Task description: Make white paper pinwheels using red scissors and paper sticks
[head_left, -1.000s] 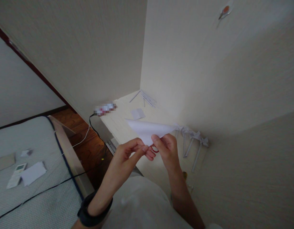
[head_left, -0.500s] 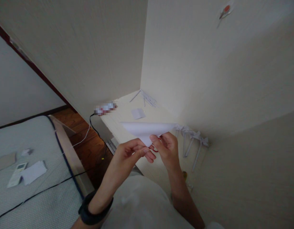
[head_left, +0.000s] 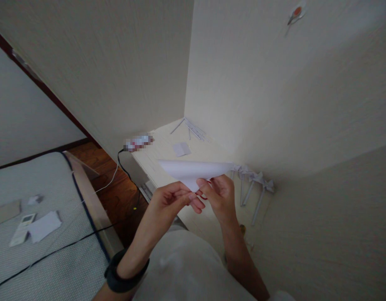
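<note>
A sheet of white paper, folded or curled into a triangle with its long edge away from me, is held in front of my body above the table. My left hand pinches the near corner between thumb and fingers. On the right side of that corner, my right hand grips the paper, thumb on top. Something thin and red shows by the right fingers; I cannot make out what it is. Beyond the paper lies a small white paper square. Several paper pinwheels on white sticks lie to the right.
Thin white sticks lie in the far corner of the table. A blurred-out object with cables sits at its left edge. On the mattress at left are white papers and a remote control. Walls close in behind and right.
Almost nothing differs. Both hands keep the same grip on the paper, whose upper part has tilted or curled very slightly.
</note>
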Tool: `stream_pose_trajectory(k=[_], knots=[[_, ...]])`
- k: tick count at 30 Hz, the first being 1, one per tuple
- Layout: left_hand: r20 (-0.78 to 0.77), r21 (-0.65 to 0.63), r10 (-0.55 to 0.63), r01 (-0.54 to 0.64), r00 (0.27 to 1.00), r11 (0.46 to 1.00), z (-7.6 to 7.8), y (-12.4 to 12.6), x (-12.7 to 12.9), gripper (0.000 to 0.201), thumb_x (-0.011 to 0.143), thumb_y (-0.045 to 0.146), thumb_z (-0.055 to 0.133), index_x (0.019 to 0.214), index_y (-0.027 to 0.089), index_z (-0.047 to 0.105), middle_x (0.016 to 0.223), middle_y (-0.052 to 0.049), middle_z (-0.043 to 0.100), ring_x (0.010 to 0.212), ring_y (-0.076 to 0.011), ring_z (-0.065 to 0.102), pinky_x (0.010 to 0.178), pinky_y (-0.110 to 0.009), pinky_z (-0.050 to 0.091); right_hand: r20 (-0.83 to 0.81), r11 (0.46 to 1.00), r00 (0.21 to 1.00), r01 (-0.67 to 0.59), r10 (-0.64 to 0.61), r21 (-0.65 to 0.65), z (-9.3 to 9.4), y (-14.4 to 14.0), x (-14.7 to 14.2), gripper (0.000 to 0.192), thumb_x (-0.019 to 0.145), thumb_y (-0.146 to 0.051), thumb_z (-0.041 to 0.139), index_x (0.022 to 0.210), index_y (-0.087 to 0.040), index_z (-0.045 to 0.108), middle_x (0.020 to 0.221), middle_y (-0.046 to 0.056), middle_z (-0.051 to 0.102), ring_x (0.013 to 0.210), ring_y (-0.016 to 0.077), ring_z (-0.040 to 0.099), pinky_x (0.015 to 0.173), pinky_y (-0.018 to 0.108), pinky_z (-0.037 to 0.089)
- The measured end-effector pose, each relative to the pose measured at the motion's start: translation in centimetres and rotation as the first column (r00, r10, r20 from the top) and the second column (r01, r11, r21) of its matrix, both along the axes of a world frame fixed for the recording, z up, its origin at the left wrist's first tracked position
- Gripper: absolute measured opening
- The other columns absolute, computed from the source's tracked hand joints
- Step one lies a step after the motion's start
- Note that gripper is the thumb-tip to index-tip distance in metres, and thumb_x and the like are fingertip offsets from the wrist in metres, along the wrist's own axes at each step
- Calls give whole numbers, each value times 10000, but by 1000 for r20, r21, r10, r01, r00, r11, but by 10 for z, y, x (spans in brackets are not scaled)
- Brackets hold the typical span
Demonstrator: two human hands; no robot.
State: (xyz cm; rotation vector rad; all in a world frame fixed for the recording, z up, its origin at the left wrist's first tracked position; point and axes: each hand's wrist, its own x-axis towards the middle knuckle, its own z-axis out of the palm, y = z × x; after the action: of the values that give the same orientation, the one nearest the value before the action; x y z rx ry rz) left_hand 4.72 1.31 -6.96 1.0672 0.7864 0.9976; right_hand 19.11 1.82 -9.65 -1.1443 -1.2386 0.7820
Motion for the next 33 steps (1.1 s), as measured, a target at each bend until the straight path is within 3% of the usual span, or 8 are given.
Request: stream_pose_trajectory(k=[6,10,17,27,33], knots=[[73,-25,-26,28,997,999,-1,-1,-1,136,786,237,765,666,177,747,627,-15,769,576,-135,695,649,-223,551,-32,999,999,-10,8,-49,4,-2,-1,198,754,-371,719,671,-210,639,606,-12,577,489,126,527,457,252,432],[83,-33,-40,43,996,999,-1,-1,-1,124,793,239,763,684,183,751,645,-12,777,584,-125,695,644,-208,545,-30,999,999,-24,23,-30,5,-2,-1,204,770,-359,707,658,-212,623,587,-19,537,477,117,493,412,229,393],[58,-55,-27,30,998,998,-3,-2,-1,145,773,271,779,672,174,741,650,-35,778,579,-156,699,641,-254,557,-6,1000,1000,-6,6,-12,2,-2,0,190,770,-357,708,674,-210,635,622,3,567,578,151,541,477,251,434],[139,-84,-47,59,989,995,-2,-2,0,124,786,249,783,686,181,757,642,-6,778,565,-99,683,611,-172,529,24,999,999,-39,39,16,4,-3,1,204,805,-341,681,660,-215,613,587,-21,532,538,137,497,515,270,415],[117,-81,-29,38,993,996,1,-4,-1,161,801,285,775,688,171,759,637,-5,770,564,-92,673,607,-166,525,49,999,998,-39,37,27,2,-3,2,213,816,-369,674,675,-218,622,611,2,561,640,177,557,543,280,432]])
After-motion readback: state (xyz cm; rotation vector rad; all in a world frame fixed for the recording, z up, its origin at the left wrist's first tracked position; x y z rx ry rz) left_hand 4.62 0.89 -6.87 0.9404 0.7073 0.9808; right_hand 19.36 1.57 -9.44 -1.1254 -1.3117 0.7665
